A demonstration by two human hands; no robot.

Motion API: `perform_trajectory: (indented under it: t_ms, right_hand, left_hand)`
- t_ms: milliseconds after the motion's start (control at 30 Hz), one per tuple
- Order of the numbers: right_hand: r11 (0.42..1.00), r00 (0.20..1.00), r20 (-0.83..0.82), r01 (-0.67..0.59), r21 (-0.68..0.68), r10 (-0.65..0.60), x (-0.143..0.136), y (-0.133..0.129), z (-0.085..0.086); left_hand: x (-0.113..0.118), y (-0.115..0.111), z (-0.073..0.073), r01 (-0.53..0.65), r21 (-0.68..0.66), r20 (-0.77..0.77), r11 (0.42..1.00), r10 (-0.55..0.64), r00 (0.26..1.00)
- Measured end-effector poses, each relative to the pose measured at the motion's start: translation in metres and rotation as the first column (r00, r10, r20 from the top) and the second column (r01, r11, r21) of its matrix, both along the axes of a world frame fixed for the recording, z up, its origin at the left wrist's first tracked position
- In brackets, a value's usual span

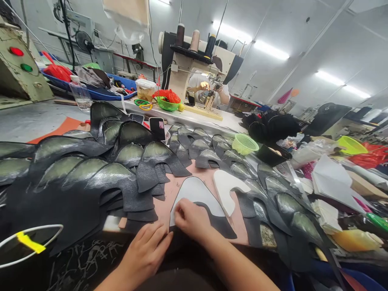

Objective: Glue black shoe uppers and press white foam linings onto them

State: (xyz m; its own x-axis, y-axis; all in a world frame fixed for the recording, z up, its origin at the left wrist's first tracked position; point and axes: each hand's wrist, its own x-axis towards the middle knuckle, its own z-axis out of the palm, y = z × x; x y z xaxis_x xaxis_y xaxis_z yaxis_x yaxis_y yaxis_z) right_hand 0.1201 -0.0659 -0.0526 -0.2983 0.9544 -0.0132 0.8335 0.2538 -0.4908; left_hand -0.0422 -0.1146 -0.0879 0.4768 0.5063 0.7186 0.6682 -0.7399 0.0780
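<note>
In the head view, a black shoe-upper piece (222,227) lies on the pinkish work board (174,184) in front of me, with a pale grey-white lining piece (194,189) on top of it. My right hand (190,220) rests on the lower left part of the lining, its fingers curled; whatever they pinch is hidden. At the near edge of the board lies my left hand (148,248), fingers stretched out and close to the piece's lower left corner. Another white curved piece (224,188) sits just to the right.
Overlapping stacks of black uppers with shiny greenish patches (112,176) spread left and right of the board. Beyond stand a phone (157,128), a light green basket (245,144) and a sewing machine (182,68), with another person's hand (204,85) behind it. White papers (330,182) lie right.
</note>
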Motion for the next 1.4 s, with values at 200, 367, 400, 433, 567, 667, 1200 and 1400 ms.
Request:
perform_trajectory:
  t_ms: [200, 367, 400, 433, 567, 667, 1200, 1400]
  right_hand:
    - [0.985, 0.995, -0.008, -0.095, -0.142, 0.095, 0.006, 0.0, 0.018]
    - [0.975, 0.963, 0.157, -0.22, -0.026, 0.221, 0.0, -0.011, 0.022]
    - [0.976, 0.961, 0.169, -0.216, -0.027, 0.218, -0.001, -0.01, 0.022]
    - [0.976, 0.96, 0.179, -0.214, -0.032, 0.216, -0.001, -0.009, 0.022]
    - [0.975, 0.953, 0.209, -0.217, -0.042, 0.221, -0.002, -0.008, 0.022]
    - [0.974, 0.946, 0.236, -0.224, -0.014, 0.221, -0.005, -0.01, 0.019]
    - [0.952, 0.917, 0.321, -0.285, 0.115, 0.236, -0.003, -0.016, 0.015]
    - [0.789, 0.814, 0.489, -0.509, 0.343, 0.313, -0.014, -0.027, -0.002]
  left_hand:
    - [-0.003, 0.001, -0.003, -0.011, -0.006, 0.008, 1.0, 0.011, 1.0]
    - [-0.004, 0.0, 0.0, 0.01, -0.023, -0.018, 1.0, -0.01, 1.0]
    - [-0.004, 0.0, 0.001, 0.013, -0.02, -0.014, 1.0, -0.013, 1.0]
    - [-0.004, 0.001, 0.002, 0.015, -0.016, -0.005, 1.0, -0.015, 1.0]
    - [-0.004, 0.002, 0.005, 0.026, 0.006, -0.011, 1.0, -0.025, 1.0]
    - [-0.005, 0.002, 0.007, 0.04, 0.013, -0.043, 0.999, -0.04, 0.998]
    - [-0.004, 0.0, -0.006, -0.009, -0.014, 0.069, 1.0, 0.01, 0.998]
    - [-0.012, 0.002, -0.024, -0.018, 0.029, 0.051, 0.999, 0.016, 0.999]
